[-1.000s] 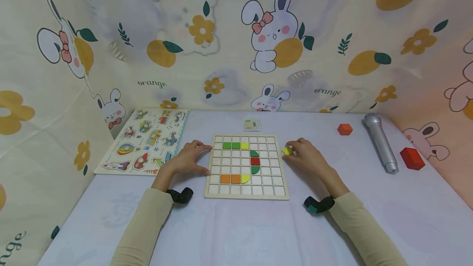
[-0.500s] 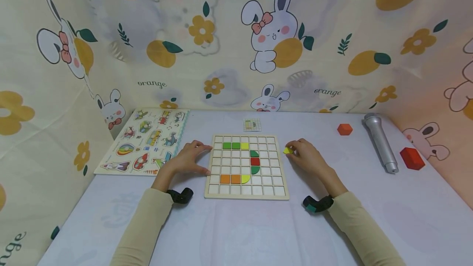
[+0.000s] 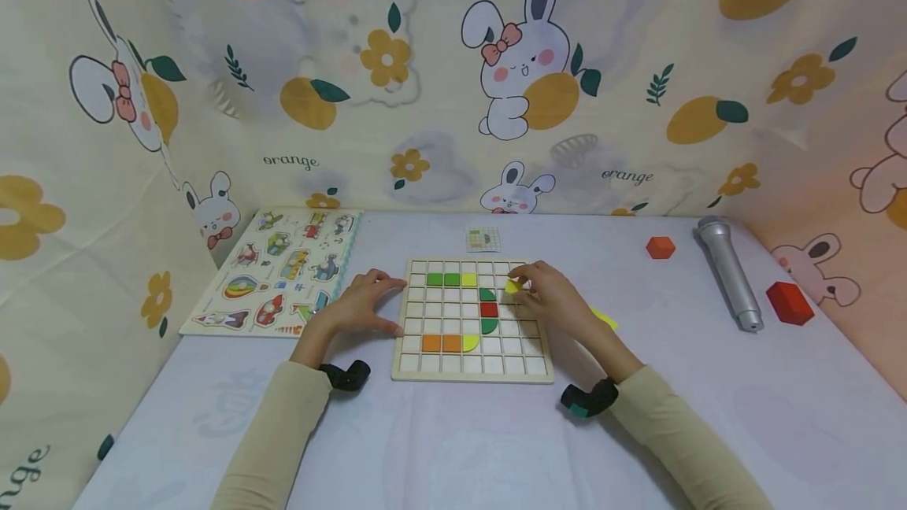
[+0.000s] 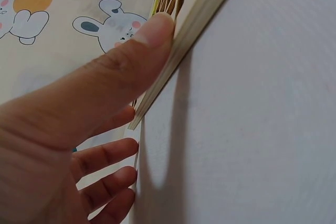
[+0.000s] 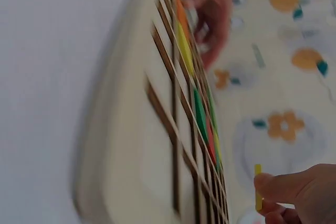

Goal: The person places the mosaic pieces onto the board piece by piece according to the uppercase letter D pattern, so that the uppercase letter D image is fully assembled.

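A wooden grid board (image 3: 472, 377) lies on the table in the head view. Green, yellow, red and orange tiles sit in some of its cells, among them a red tile (image 3: 489, 310) and two orange tiles. My left hand (image 3: 360, 304) rests against the board's left edge, fingers spread; in the left wrist view the thumb (image 4: 154, 31) touches the frame. Over the upper right cells, my right hand (image 3: 556, 299) pinches a small yellow tile (image 3: 513, 286). The right wrist view shows that yellow tile (image 5: 258, 188) edge-on between thumb and fingers.
Another yellow piece (image 3: 605, 318) lies on the table, partly behind the right forearm. Above the board is a small pattern card (image 3: 483, 239). A picture board (image 3: 272, 274) lies at left. Red blocks (image 3: 790, 304) and a silver microphone-like cylinder (image 3: 730, 274) stand at right.
My right hand has moved left with the yellow tile, from beside the board to over its upper right cells. A yellow piece behind the forearm has come into view. The left hand stays put.
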A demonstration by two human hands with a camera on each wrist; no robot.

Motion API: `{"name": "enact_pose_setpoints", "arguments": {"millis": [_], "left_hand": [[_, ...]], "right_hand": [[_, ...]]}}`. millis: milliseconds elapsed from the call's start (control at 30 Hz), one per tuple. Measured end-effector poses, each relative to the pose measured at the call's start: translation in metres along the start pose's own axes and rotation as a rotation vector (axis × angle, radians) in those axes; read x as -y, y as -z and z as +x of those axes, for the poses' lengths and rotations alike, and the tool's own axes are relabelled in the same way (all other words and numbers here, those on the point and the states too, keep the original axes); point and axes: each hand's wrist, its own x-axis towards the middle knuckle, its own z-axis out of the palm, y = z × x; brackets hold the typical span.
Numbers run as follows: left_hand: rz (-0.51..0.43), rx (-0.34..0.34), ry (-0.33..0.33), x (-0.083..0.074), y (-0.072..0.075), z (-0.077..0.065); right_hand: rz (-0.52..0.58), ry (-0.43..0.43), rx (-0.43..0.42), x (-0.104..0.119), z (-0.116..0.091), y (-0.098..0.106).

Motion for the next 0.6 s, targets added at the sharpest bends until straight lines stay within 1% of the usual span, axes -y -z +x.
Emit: {"name": "enact_pose_setpoints", "arguments": {"millis": [167, 300, 400, 600], "left_hand": [[-0.005, -0.001, 0.005, 0.000, 0.000, 0.000], [-0.010, 0.003, 0.013, 0.000, 0.000, 0.000], [-0.010, 0.007, 0.014, -0.001, 0.000, 0.000], [-0.008, 0.004, 0.008, -0.003, 0.001, -0.002]], "right_hand": [[0.027, 0.161, -0.003, 0.022, 0.002, -0.017], [0.039, 0.245, 0.003, 0.035, 0.002, -0.031], [0.069, 0.267, 0.019, 0.044, 0.003, -0.039], [0.148, 0.258, 0.081, 0.059, 0.008, -0.052]]}}
